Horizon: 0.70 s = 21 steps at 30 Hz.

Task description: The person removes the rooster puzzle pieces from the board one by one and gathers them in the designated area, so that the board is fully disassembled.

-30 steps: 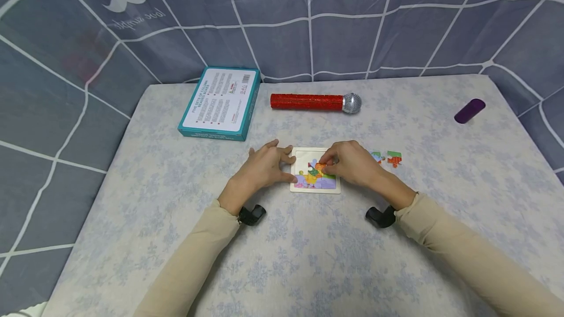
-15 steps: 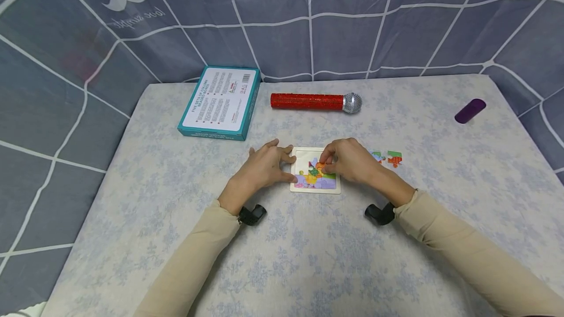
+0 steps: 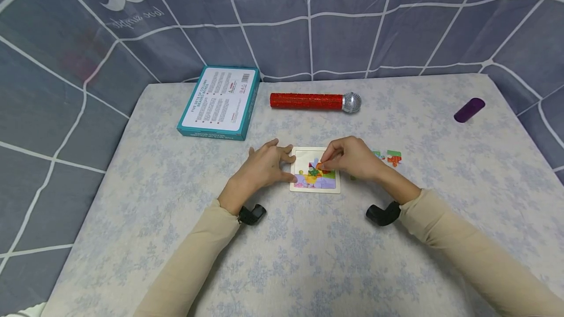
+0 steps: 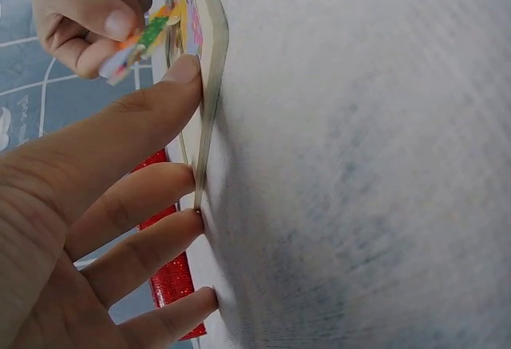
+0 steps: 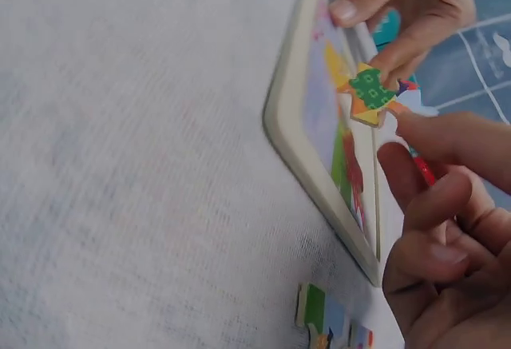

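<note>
A small wooden puzzle tray (image 3: 301, 159) lies on the table, its lower part filled with colourful picture pieces and its upper part bare. My left hand (image 3: 261, 166) rests at its left edge with spread, fairly straight fingers; the thumb (image 4: 160, 105) touches the rim. Above the tray, my right hand (image 3: 354, 159) pinches a puzzle piece (image 5: 371, 93) with green, orange and yellow on it between thumb and index finger. In both wrist views that piece is tilted and clear of the tray. Beyond the right hand lie loose puzzle pieces (image 3: 394, 158), one partly hidden.
Behind the tray lies a red glittery microphone (image 3: 307, 101) with a silver head. A teal box (image 3: 219, 101) with a white printed back is at the rear left. A purple cylinder (image 3: 469, 110) lies far right. A grey grid-patterned curtain (image 3: 282, 48) hangs behind the table.
My right hand has risen slightly from the tray with the puzzle piece pinched in it, uncovering red and green pieces beneath. The left hand has stayed in place.
</note>
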{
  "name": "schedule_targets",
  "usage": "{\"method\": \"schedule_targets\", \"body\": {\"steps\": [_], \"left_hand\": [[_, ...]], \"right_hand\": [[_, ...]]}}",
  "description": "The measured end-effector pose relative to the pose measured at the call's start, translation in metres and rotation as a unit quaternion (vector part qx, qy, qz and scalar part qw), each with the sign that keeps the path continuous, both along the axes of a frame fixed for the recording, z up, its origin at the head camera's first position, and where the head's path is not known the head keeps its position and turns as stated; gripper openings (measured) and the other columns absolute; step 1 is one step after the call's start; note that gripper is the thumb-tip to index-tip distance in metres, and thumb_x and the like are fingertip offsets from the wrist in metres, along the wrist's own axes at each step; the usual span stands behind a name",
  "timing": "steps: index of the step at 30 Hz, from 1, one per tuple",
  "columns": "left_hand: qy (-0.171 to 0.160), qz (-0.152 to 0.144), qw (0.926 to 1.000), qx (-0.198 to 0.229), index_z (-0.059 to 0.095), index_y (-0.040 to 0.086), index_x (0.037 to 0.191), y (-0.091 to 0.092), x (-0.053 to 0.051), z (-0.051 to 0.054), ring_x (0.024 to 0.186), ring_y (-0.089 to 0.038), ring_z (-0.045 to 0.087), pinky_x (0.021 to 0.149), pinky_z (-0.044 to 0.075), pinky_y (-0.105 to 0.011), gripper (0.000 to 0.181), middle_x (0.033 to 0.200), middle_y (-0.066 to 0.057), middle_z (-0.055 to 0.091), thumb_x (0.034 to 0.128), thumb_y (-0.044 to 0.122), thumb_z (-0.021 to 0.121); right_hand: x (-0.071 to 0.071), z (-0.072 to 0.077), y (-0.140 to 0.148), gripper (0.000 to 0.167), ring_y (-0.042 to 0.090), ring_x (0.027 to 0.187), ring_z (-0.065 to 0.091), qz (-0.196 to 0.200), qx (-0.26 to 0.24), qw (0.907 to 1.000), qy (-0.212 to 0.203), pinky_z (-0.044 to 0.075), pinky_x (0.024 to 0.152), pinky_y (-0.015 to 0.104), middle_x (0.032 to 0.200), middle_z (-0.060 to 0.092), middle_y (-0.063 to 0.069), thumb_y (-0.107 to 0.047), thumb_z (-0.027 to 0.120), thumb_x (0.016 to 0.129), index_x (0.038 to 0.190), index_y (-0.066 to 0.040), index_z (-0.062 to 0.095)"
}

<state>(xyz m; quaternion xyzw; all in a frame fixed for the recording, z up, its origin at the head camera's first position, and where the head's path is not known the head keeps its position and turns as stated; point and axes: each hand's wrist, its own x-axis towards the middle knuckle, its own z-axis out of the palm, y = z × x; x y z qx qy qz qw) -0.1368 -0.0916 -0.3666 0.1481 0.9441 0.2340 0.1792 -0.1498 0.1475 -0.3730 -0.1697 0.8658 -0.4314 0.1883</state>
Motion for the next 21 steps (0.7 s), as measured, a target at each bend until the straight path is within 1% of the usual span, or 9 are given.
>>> {"method": "schedule_targets", "body": {"steps": [5, 6, 8, 10, 12, 13, 17, 19, 21], "left_hand": [[0.000, 0.002, 1.0000, 0.000, 0.069, 0.012, 0.124, 0.000, 0.000, 0.000, 0.147, -0.029, 0.022, 0.106, 0.006, -0.076, 0.056, 0.148, 0.001, 0.047, 0.0742, 0.030, 0.088], [0.000, 0.003, 1.0000, 0.000, 0.069, 0.012, 0.124, 0.000, 0.000, 0.000, 0.147, -0.029, 0.022, 0.106, 0.006, -0.076, 0.056, 0.148, 0.002, 0.047, 0.0740, 0.030, 0.088], [0.000, 0.003, 1.0000, 0.001, 0.069, 0.012, 0.124, 0.000, 0.001, 0.000, 0.147, -0.029, 0.022, 0.106, 0.005, -0.076, 0.057, 0.148, 0.002, 0.047, 0.0738, 0.029, 0.088], [0.001, 0.003, 1.0000, 0.002, 0.069, 0.012, 0.124, 0.001, 0.001, 0.000, 0.148, -0.029, 0.022, 0.106, 0.005, -0.076, 0.057, 0.148, 0.002, 0.047, 0.0735, 0.029, 0.088], [0.002, 0.002, 1.0000, 0.003, 0.069, 0.011, 0.124, 0.001, 0.001, 0.000, 0.148, -0.029, 0.022, 0.106, 0.005, -0.076, 0.057, 0.148, 0.001, 0.047, 0.0735, 0.029, 0.088], [0.003, 0.002, 1.0000, 0.002, 0.069, 0.011, 0.124, 0.001, 0.001, 0.000, 0.148, -0.029, 0.022, 0.106, 0.005, -0.076, 0.057, 0.148, 0.001, 0.047, 0.0734, 0.029, 0.088], [0.003, 0.002, 1.0000, 0.000, 0.069, 0.012, 0.124, 0.001, 0.001, 0.001, 0.147, -0.029, 0.022, 0.106, 0.006, -0.076, 0.057, 0.148, 0.001, 0.047, 0.0736, 0.030, 0.088], [0.001, 0.002, 1.0000, -0.001, 0.069, 0.012, 0.124, 0.000, 0.001, 0.001, 0.148, -0.029, 0.021, 0.106, 0.005, -0.076, 0.057, 0.148, 0.002, 0.047, 0.0738, 0.030, 0.088], [-0.001, 0.002, 1.0000, 0.000, 0.069, 0.012, 0.124, 0.000, 0.002, 0.001, 0.148, -0.029, 0.021, 0.106, 0.006, -0.076, 0.057, 0.148, 0.002, 0.047, 0.0741, 0.030, 0.088]], "right_hand": [[0.000, 0.000, 0.005, 0.011, 0.016, 0.077, 0.065, -0.009, -0.062, 0.9956, -0.070, 0.043, 0.061, 0.023, 0.085, 0.075, 0.004, -0.013, 0.077, 0.084, 0.088, -0.004, 0.073], [0.000, 0.000, 0.007, 0.012, 0.015, 0.076, 0.064, -0.013, -0.068, 0.9945, -0.079, 0.042, 0.062, 0.022, 0.086, 0.075, 0.005, -0.014, 0.077, 0.084, 0.089, -0.004, 0.072], [0.001, 0.002, 0.013, 0.014, 0.011, 0.067, 0.058, -0.020, -0.075, 0.9926, -0.093, 0.040, 0.059, 0.022, 0.085, 0.075, 0.008, -0.014, 0.077, 0.083, 0.091, -0.004, 0.072], [0.003, 0.005, 0.022, 0.017, 0.009, 0.063, 0.053, -0.029, -0.071, 0.9919, -0.101, 0.040, 0.058, 0.023, 0.083, 0.074, 0.010, -0.016, 0.077, 0.083, 0.093, -0.003, 0.072], [0.005, 0.007, 0.034, 0.020, 0.010, 0.058, 0.045, -0.040, -0.061, 0.9916, -0.106, 0.036, 0.054, 0.024, 0.079, 0.072, 0.011, -0.018, 0.079, 0.082, 0.093, -0.003, 0.072], [0.007, 0.008, 0.041, 0.021, 0.010, 0.057, 0.042, -0.046, -0.054, 0.9917, -0.107, 0.036, 0.053, 0.025, 0.075, 0.070, 0.010, -0.019, 0.080, 0.081, 0.093, -0.004, 0.072], [0.013, 0.011, 0.070, 0.027, 0.009, 0.059, 0.042, -0.074, -0.023, 0.9907, -0.112, 0.036, 0.055, 0.026, 0.067, 0.064, 0.003, -0.027, 0.081, 0.080, 0.095, -0.006, 0.074], [0.016, 0.011, 0.084, 0.030, 0.009, 0.059, 0.041, -0.088, -0.010, 0.9893, -0.115, 0.035, 0.056, 0.027, 0.065, 0.061, 0.000, -0.031, 0.081, 0.080, 0.097, -0.007, 0.074], [0.019, 0.011, 0.096, 0.032, 0.008, 0.059, 0.041, -0.099, -0.002, 0.9879, -0.119, 0.036, 0.057, 0.028, 0.066, 0.062, -0.001, -0.032, 0.080, 0.081, 0.099, -0.006, 0.074]]}}
